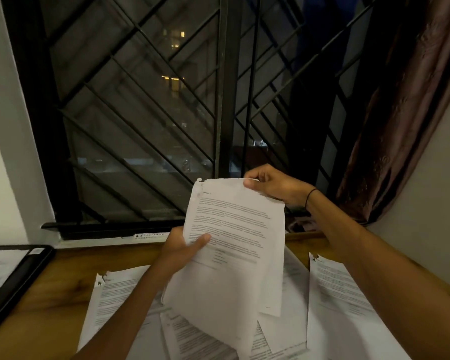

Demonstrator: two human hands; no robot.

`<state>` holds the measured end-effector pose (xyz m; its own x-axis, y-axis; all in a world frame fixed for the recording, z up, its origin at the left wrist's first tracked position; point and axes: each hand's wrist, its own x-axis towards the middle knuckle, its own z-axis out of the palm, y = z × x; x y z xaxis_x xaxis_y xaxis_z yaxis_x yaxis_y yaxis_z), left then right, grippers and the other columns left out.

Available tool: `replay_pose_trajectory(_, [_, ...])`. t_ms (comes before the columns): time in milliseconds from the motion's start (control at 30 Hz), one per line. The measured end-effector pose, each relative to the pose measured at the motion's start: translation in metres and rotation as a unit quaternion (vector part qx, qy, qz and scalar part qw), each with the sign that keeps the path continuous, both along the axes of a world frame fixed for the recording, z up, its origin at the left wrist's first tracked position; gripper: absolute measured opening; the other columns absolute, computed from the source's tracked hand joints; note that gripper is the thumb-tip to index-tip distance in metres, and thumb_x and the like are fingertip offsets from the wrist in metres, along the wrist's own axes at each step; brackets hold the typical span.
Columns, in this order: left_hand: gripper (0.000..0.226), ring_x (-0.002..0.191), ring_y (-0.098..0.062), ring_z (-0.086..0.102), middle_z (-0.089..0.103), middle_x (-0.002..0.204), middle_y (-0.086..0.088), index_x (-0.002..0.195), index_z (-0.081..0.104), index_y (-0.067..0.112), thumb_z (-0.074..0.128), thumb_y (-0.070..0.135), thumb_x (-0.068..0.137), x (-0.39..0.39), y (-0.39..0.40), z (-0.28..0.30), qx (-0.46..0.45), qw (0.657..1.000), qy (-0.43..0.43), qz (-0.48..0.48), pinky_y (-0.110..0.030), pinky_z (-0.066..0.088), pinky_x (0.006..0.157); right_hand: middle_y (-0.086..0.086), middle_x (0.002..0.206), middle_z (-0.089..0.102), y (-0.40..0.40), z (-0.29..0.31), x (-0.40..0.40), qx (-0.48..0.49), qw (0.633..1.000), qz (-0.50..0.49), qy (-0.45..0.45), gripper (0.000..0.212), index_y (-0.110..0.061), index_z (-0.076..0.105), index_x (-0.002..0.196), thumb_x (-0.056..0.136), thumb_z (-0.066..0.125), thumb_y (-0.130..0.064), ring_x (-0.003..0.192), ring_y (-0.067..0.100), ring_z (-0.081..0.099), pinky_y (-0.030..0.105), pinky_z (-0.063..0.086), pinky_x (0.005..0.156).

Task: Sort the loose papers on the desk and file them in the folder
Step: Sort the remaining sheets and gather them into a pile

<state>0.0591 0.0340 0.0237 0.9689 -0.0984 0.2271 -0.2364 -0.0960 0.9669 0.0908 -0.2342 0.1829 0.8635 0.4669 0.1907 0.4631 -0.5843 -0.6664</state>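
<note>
I hold a small stack of printed white sheets [234, 242] up above the desk, text facing me, its top left corner torn. My left hand [185, 248] grips the stack's left edge, thumb on the front. My right hand [273, 185] pinches the top right corner. Several loose printed papers lie spread on the wooden desk [50, 289] below: one pile at the left [115, 294], some in the middle [198, 339], another at the right [340, 294]. A black folder [24, 268] lies open at the desk's left edge with a page inside.
A barred window [146, 113] fills the wall behind the desk, dark outside. A brown curtain [405, 113] hangs at the right. White walls close in on both sides, and the right wall runs near the desk's right edge.
</note>
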Motion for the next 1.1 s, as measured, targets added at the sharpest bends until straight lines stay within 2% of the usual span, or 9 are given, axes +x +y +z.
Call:
replay_pose_trajectory(133, [0.031,0.095,-0.004,0.072,0.074,0.105,0.013,0.115,0.07,0.025,0.08,0.024,0.086,0.0,-0.001,0.003,-0.058,0.997,0.001,0.045,-0.021,0.06,0.079,0.011,0.106,0.075,0.006,0.006,-0.003,0.035,0.999,0.007,0.001,0.044,-0.003,0.069,0.113,0.103,0.052,-0.042,0.093,0.024,0.075,0.031,0.061,0.075])
replay_pose_trajectory(267, [0.036,0.101,-0.011,0.073,0.075,0.111,0.004,0.119,0.071,0.015,0.081,0.018,0.085,0.004,0.01,0.013,-0.139,0.986,-0.023,0.093,-0.021,0.06,0.078,0.001,0.122,0.064,-0.001,-0.01,-0.009,0.21,0.976,-0.059,-0.026,0.058,-0.024,0.054,0.139,0.087,0.064,-0.049,0.112,0.02,0.067,0.037,0.061,0.089])
replay_pose_trajectory(333, [0.037,0.101,-0.013,0.073,0.074,0.114,0.0,0.122,0.07,0.011,0.08,0.015,0.086,0.004,0.014,0.024,-0.167,0.98,-0.038,0.104,-0.023,0.061,0.08,0.002,0.127,0.065,-0.002,-0.035,-0.008,0.317,0.945,-0.083,0.005,0.076,-0.031,0.043,0.146,0.079,0.077,-0.044,0.116,0.023,0.068,0.045,0.062,0.089])
replay_pose_trajectory(400, [0.035,0.099,-0.015,0.075,0.076,0.114,0.0,0.121,0.071,0.011,0.079,0.013,0.087,0.002,0.015,0.033,-0.184,0.977,-0.048,0.092,-0.028,0.062,0.082,0.004,0.13,0.067,0.006,-0.064,-0.009,0.362,0.927,-0.065,0.066,0.09,-0.029,0.044,0.144,0.068,0.09,-0.045,0.116,0.027,0.07,0.047,0.063,0.086])
replay_pose_trajectory(567, [0.03,0.101,-0.017,0.075,0.077,0.113,-0.001,0.114,0.073,0.018,0.081,0.012,0.085,-0.001,0.015,0.04,-0.184,0.979,-0.062,0.057,-0.036,0.062,0.085,0.007,0.126,0.073,0.045,-0.097,-0.012,0.362,0.928,-0.036,0.077,0.054,-0.012,0.065,0.131,0.082,0.085,-0.008,0.116,0.029,0.07,0.048,0.06,0.095])
replay_pose_trajectory(700, [0.03,0.096,-0.013,0.076,0.079,0.104,0.005,0.108,0.075,0.019,0.084,0.009,0.081,-0.001,0.029,0.032,-0.145,0.986,-0.059,0.061,-0.026,0.062,0.076,0.007,0.119,0.076,0.053,-0.112,-0.011,0.4,0.908,-0.109,0.056,0.053,-0.011,0.067,0.126,0.077,0.089,-0.012,0.109,0.029,0.073,0.052,0.061,0.092])
replay_pose_trajectory(800, [0.029,0.092,-0.01,0.076,0.078,0.094,0.015,0.102,0.074,0.023,0.084,0.008,0.08,0.0,0.04,0.022,-0.115,0.989,-0.055,0.07,-0.023,0.062,0.072,0.005,0.119,0.076,0.054,-0.131,-0.014,0.375,0.916,-0.122,0.066,0.057,-0.014,0.067,0.126,0.075,0.091,-0.016,0.11,0.027,0.073,0.055,0.059,0.094])
replay_pose_trajectory(1000, [0.034,0.09,-0.004,0.07,0.069,0.103,0.017,0.114,0.066,0.023,0.082,0.02,0.084,-0.001,0.035,0.013,-0.044,0.995,-0.043,0.079,-0.012,0.057,0.066,0.003,0.119,0.075,0.062,-0.141,-0.015,0.356,0.923,-0.125,0.074,0.051,-0.017,0.067,0.125,0.078,0.088,-0.016,0.113,0.024,0.071,0.047,0.061,0.094])
replay_pose_trajectory(1100, [0.026,0.093,-0.008,0.066,0.064,0.097,0.017,0.109,0.062,0.025,0.077,0.03,0.089,-0.001,0.031,0.002,-0.022,0.994,-0.015,0.107,-0.01,0.051,0.062,0.002,0.117,0.075,0.067,-0.145,-0.014,0.361,0.919,-0.136,0.079,0.047,-0.021,0.066,0.119,0.078,0.088,-0.013,0.113,0.024,0.071,0.043,0.062,0.091])
